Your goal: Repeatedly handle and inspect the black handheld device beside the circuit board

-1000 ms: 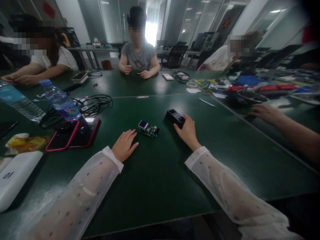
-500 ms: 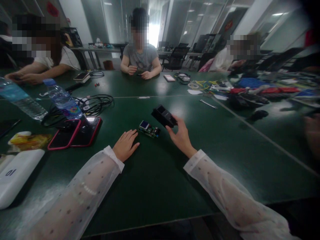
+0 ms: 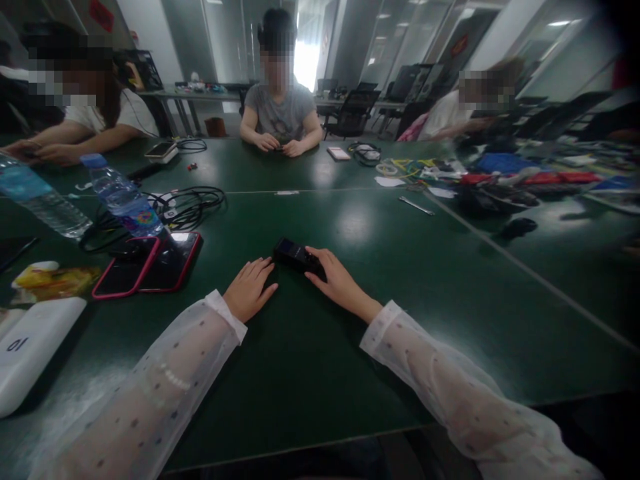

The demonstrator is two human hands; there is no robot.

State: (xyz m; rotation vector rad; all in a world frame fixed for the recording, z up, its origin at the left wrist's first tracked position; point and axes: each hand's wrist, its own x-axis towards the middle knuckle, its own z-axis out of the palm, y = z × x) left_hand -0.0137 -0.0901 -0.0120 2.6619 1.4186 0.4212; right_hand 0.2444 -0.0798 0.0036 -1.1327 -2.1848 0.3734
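A small black plastic case (image 3: 294, 255) with a window at its left end lies over the spot of the green circuit board, which it hides from view. My right hand (image 3: 336, 280) grips the case at its right end, thumb on the near side and fingers on the far side. Just left of the case, my left hand (image 3: 249, 288) rests on the table with fingers stretched out and nothing held; its fingertips come close to the case's left end.
Two red-edged phones (image 3: 173, 265), a plastic bottle (image 3: 120, 197), black cables (image 3: 200, 203) and a white power bank (image 3: 37, 350) lie to the left. A wrench (image 3: 416, 206) is at the right. A person (image 3: 280, 113) sits opposite on the green table (image 3: 320, 373).
My right hand has moved left and down with the black case, which now covers the circuit board that was in sight. My left hand has hardly moved.
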